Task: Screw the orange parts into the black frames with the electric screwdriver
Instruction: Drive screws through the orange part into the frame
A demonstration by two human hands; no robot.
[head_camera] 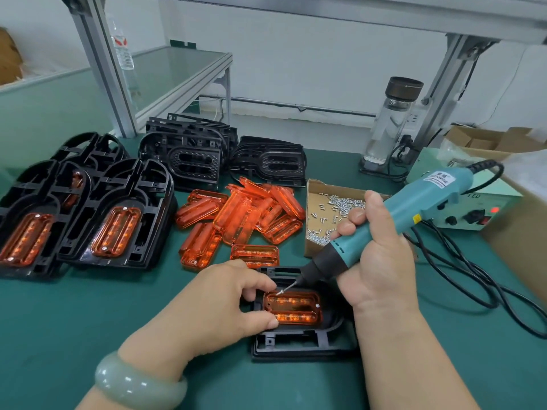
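Note:
A black frame (299,344) lies on the green mat in front of me with an orange part (293,307) seated in it. One screw shows at the part's right end. My left hand (225,303) pinches the left end of the orange part between thumb and fingers. My right hand (376,261) grips the teal electric screwdriver (408,208), tilted down to the left. Its bit tip (285,288) carries a small screw just above the part's upper left corner, beside my left fingertips.
Loose orange parts (242,217) are piled mid-table. Finished frames (88,220) lie at the left, bare black frames (207,155) are stacked behind. A cardboard tray of screws (331,211) sits right of the pile. The power box (461,211), its cables and a glass bottle (390,122) stand at the right.

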